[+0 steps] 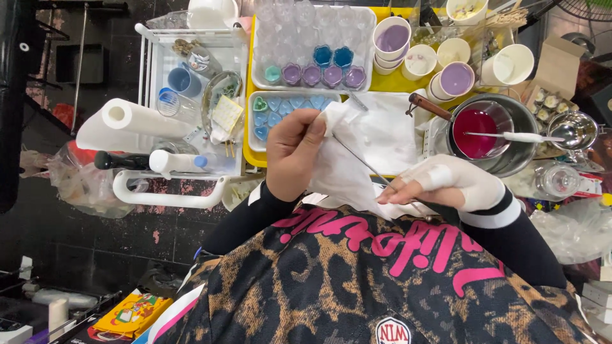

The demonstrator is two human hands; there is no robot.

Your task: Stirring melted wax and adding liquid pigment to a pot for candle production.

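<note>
While the left hand (293, 153) clutches white tissue (357, 146), the right hand (446, 185) pinches a thin metal rod (363, 162).

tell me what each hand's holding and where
Left hand pinches a white paper towel at its upper edge; right hand holds a thin metal rod near its lower end.

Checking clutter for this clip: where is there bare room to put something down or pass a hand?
Little bare room. The white tissue sheet, between the heart-mould tray and the steel pot, is the one flat patch. The cup cluster and the white trolley are packed.
</note>
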